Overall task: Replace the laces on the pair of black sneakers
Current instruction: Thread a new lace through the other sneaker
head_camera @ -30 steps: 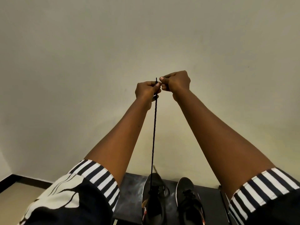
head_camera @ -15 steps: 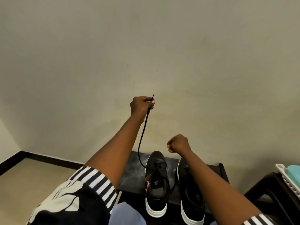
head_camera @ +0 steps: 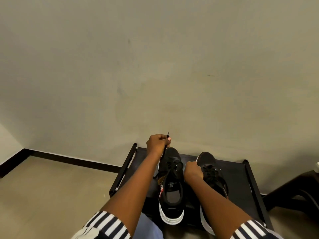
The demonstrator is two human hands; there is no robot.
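Black sneakers, two, a left sneaker (head_camera: 171, 184) and a right sneaker (head_camera: 213, 173), stand side by side on one dark tabletop (head_camera: 239, 180). Left hand (head_camera: 158, 144) pinches one lace (head_camera: 165, 150) above the left sneaker; right hand (head_camera: 192, 170) is curled between them, its hold unclear.
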